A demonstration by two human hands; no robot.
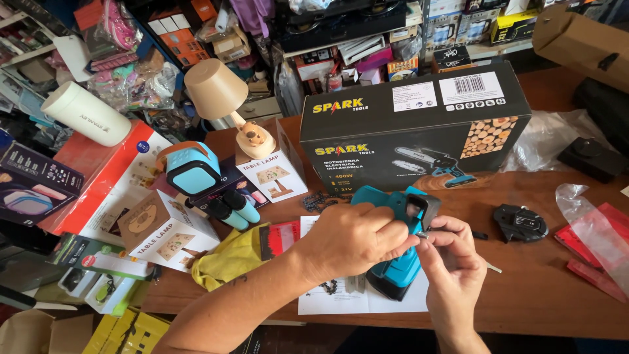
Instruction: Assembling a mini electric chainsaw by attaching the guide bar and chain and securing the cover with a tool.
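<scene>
- Left hand (354,237): I see its grip closed over the top of the saw, fingers wrapped around the teal body, forearm reaching in from lower left.
- Right hand (452,262): I see its fingertips pinched shut on a small metal part (422,234), pressed against the saw's black end; what the part is, I cannot tell.
- Saw (396,265): a small teal and black cordless chainsaw body, held just above the surface at centre, over the sheet.
- Sheet (341,298): white printed paper lying flat on the surface, partly under the saw and the left hand.
- Chain (321,201): loose saw chain lying on the surface, just behind the left hand, in front of the box.
- Box (413,128): large black carton with a chainsaw picture and a log pattern, standing on the surface behind the saw.
- Black cover (521,223): a dark plastic piece lying on the surface, right of the hands, apart from them.
- Yellow cloth (229,259): crumpled, at the surface's left edge, beside the left forearm.
- Lamp (226,98): beige shade on a small figure base, standing on a lamp carton at rear left.
- Speaker (191,169): teal and orange, with two teal microphones (234,208) lying just before it.
- Surface (544,288): brown wood, bare at lower right.
- Red bags (596,242): clear and red plastic at the right edge.
</scene>
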